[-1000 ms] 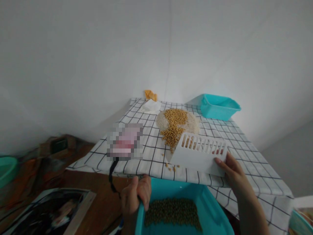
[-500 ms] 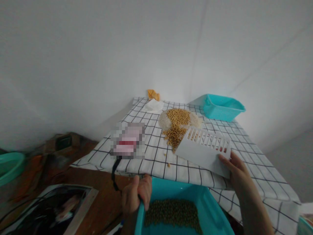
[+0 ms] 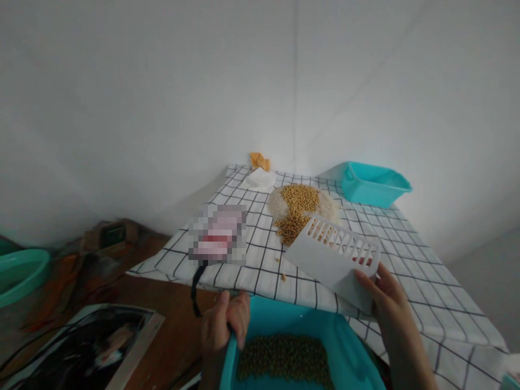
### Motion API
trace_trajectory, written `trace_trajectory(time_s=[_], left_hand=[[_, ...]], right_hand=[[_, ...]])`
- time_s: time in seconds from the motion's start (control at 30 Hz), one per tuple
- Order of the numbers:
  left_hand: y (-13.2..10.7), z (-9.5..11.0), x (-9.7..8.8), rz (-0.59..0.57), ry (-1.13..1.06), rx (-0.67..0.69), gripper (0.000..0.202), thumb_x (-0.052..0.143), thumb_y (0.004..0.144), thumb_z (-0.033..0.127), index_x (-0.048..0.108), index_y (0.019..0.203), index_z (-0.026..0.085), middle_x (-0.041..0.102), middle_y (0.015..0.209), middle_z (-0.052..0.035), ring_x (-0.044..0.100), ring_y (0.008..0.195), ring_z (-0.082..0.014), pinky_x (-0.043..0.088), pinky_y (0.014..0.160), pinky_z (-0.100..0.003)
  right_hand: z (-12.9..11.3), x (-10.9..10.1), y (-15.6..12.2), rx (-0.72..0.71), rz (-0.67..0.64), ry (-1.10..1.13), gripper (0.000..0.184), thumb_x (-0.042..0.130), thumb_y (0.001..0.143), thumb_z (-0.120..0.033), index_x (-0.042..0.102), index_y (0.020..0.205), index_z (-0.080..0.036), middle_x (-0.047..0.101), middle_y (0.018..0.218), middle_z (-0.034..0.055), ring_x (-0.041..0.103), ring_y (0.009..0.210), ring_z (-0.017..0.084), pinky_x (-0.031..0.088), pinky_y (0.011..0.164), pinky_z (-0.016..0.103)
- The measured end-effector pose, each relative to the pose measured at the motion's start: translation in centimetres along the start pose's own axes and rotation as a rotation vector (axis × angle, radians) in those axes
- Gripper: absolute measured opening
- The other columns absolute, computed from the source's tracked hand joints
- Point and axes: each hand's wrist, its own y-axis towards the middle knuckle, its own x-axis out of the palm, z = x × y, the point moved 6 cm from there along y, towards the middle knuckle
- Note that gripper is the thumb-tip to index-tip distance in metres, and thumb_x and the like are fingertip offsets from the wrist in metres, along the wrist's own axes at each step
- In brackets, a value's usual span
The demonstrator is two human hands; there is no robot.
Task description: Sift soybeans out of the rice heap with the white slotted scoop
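My left hand [image 3: 226,320] is closed over the left rim of a turquoise plastic basin [image 3: 284,314] below the table edge. A layer of small dark green beans [image 3: 286,355] covers part of its bottom. With thumb and fingers, my right hand [image 3: 385,290] grips a white slotted plastic holder [image 3: 329,260] by its right end, tilted over the table's front edge. Something reddish shows through its slots. Behind the holder lies a heap of yellow soybeans [image 3: 300,198], spread over pale grains [image 3: 278,202]; the holder hides part of the heap.
A second turquoise basin [image 3: 374,189] stands at the back right of the checked tablecloth [image 3: 260,238]. A white cloth [image 3: 260,179] and an orange crumpled piece [image 3: 259,161] lie at the back. A blurred-out pink object [image 3: 217,233] with a black strap sits front left.
The slotted holder in my right hand has come slightly toward me and tilted, its right end lower over the basin side. My left hand keeps its hold. The view has shifted slightly.
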Motion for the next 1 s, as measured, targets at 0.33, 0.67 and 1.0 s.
trace_trajectory(time_s=[0.33, 0.67, 1.0], left_hand=[[-0.2, 0.3, 0.4, 0.002, -0.204, -0.003, 0.079, 0.033, 0.107, 0.040, 0.047, 0.031, 0.023, 0.042, 0.027, -0.0003, 0.037, 0.032, -0.0146, 0.040, 0.059, -0.041], [-0.3, 0.2, 0.4, 0.003, -0.295, 0.008, 0.078, 0.036, 0.108, 0.037, 0.054, 0.034, 0.023, 0.046, 0.030, 0.0008, 0.041, 0.036, -0.0124, 0.037, 0.060, -0.037], [0.3, 1.1, 0.1, 0.011, -0.290, 0.034, 0.078, 0.040, 0.107, 0.038, 0.047, 0.031, 0.021, 0.041, 0.028, 0.0021, 0.037, 0.033, -0.0097, 0.031, 0.054, -0.036]], right_hand=[[0.4, 0.3, -0.2, 0.020, 0.029, -0.091, 0.042, 0.081, 0.079, -0.048, 0.070, 0.113, -0.028, 0.082, 0.102, 0.0077, 0.076, 0.075, 0.030, 0.053, 0.049, 0.030], [-1.0, 1.6, 0.5, -0.145, 0.026, -0.003, 0.035, 0.083, 0.077, -0.042, 0.068, 0.105, -0.026, 0.080, 0.101, 0.0051, 0.077, 0.091, 0.028, 0.061, 0.075, 0.034], [-1.4, 2.8, 2.0, -0.151, -0.197, -0.019, 0.036, 0.085, 0.078, -0.041, 0.074, 0.109, -0.027, 0.080, 0.112, 0.0078, 0.076, 0.103, 0.030, 0.060, 0.093, 0.043]])
